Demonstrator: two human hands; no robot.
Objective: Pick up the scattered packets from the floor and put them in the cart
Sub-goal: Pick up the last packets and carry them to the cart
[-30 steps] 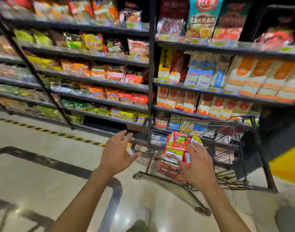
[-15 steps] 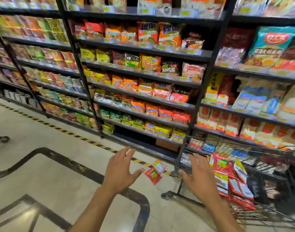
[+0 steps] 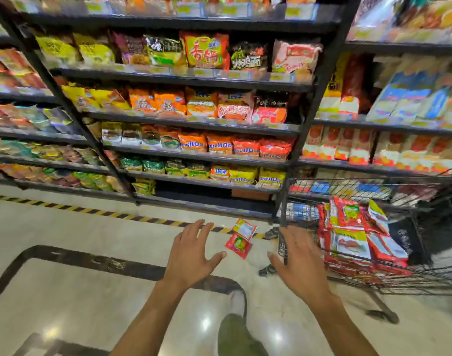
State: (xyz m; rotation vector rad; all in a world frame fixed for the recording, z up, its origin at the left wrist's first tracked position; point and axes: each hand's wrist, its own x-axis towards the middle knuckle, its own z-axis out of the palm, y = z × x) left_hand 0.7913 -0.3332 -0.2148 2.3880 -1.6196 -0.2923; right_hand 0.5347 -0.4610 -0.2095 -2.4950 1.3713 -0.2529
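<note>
Two packets lie on the pale floor beside the shelf base: a red one (image 3: 238, 245) and, just behind it, a white and red one (image 3: 244, 228). My left hand (image 3: 193, 255) hovers open to the left of them, fingers spread, holding nothing. My right hand (image 3: 300, 260) is also open and empty, in front of the near left corner of the black wire cart (image 3: 425, 286). The cart holds a pile of red, yellow and white packets (image 3: 353, 235).
Tall black shelves (image 3: 194, 124) full of snack and noodle bags run along the back. A yellow and black hazard stripe (image 3: 65, 208) marks the floor before them. A dark curved band (image 3: 117, 264) crosses the tiles. My leg and shoe (image 3: 236, 327) show below.
The view has swung left and down from the cart to the floor. Both hands have left the packets in the cart, and two packets on the floor have come into view.
</note>
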